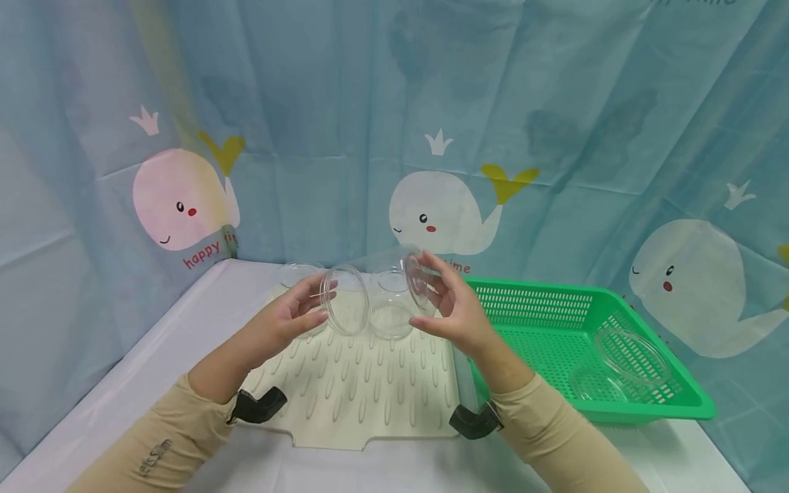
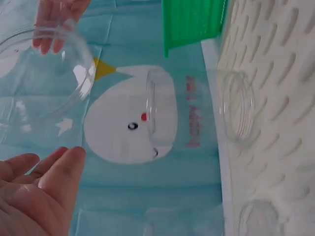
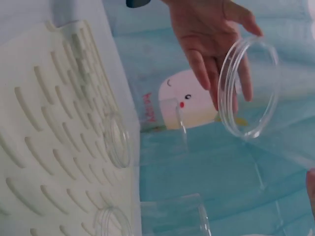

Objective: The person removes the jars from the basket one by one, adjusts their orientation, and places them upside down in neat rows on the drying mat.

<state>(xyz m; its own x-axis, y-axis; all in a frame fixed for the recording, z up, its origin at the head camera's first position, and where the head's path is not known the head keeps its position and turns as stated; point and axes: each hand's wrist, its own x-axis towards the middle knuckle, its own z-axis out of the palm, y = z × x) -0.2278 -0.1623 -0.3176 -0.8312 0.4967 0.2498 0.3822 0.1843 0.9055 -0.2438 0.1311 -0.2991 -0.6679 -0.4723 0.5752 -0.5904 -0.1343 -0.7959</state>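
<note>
A clear plastic jar (image 1: 345, 301) is held sideways in the air between both hands, its ringed rim toward the left. My left hand (image 1: 297, 311) holds the rim end, thumb in front and fingers behind. My right hand (image 1: 455, 308) holds the opposite end, thumb low and fingers high. In the right wrist view, the left hand (image 3: 211, 54) shows beside the rim (image 3: 246, 88). Several similar clear jars stand on a cream ridged mat (image 1: 370, 390); one standing jar (image 1: 391, 318) is behind the held one. In the left wrist view, a standing jar (image 2: 237, 105) has its ringed end against the mat.
To the right sits a green perforated basket (image 1: 536, 342) with a clear jar (image 1: 631, 356) lying inside. The white tabletop (image 1: 203, 315) shows around the mat. A blue curtain (image 1: 308, 137) printed with whales hangs close behind the table.
</note>
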